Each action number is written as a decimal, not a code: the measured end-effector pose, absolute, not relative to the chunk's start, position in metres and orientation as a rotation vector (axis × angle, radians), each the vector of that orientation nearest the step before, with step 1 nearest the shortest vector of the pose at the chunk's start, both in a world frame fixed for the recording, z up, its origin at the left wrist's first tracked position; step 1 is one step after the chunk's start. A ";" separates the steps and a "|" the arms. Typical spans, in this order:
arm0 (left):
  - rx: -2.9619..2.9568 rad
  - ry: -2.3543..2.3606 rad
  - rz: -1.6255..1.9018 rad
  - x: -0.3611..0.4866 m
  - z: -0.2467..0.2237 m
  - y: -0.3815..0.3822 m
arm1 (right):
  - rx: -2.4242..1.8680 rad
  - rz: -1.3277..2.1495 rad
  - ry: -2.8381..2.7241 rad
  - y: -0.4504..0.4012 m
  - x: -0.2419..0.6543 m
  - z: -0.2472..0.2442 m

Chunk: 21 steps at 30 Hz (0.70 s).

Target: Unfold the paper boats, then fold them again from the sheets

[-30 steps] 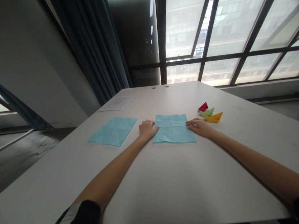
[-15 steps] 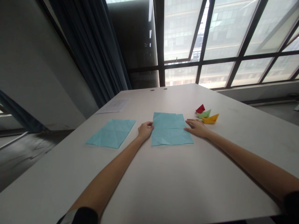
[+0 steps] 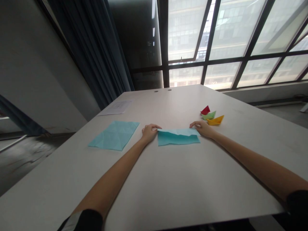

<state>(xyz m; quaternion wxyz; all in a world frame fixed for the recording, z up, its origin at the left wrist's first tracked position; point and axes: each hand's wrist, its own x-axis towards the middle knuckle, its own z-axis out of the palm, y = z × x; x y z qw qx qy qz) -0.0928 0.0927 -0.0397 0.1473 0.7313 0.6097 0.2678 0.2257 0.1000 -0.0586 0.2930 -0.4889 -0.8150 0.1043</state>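
Observation:
A light blue sheet of paper [image 3: 178, 140] lies in front of me, its far half bent over toward me along a crosswise crease. The folded flap stands a little off the lower half, whose deeper blue inner side shows in the gap. At the left end of the fold, my left hand [image 3: 149, 132] pinches the paper between thumb and fingers. The fingers of my right hand [image 3: 202, 128] are closed on its right end. Left of my left hand, a creased light blue stack of paper [image 3: 115, 135] rests flat.
Beyond my right hand sit three small folded paper boats: red [image 3: 205, 110], green [image 3: 209, 115] and orange [image 3: 216, 120]. A printed white sheet [image 3: 115, 107] lies at the white table's [image 3: 154, 186] far left edge. Windows and a dark curtain [image 3: 96, 48] stand behind.
The blue sheet was lying open and flat; its far half is now folded over toward me. Both hands have closed on the ends of the fold.

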 end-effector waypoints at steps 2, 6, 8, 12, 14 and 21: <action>2.169 1.759 0.721 -0.092 -0.038 0.090 | -1.272 0.331 -2.173 0.101 0.226 -0.058; 2.218 1.813 0.642 -0.090 -0.035 0.088 | -1.259 0.324 -2.223 0.102 0.224 -0.055; 2.216 1.840 0.646 -0.089 -0.033 0.087 | -1.299 0.257 -2.246 0.102 0.221 -0.051; 2.311 1.847 0.686 -0.078 -0.026 0.082 | -1.314 0.085 -2.317 0.095 0.207 -0.035; 2.431 1.740 0.648 -0.066 -0.025 0.076 | -1.252 0.045 -2.381 0.087 0.197 -0.028; 2.642 1.393 0.142 -0.037 -0.037 0.053 | -1.203 0.152 -2.618 0.062 0.167 -0.039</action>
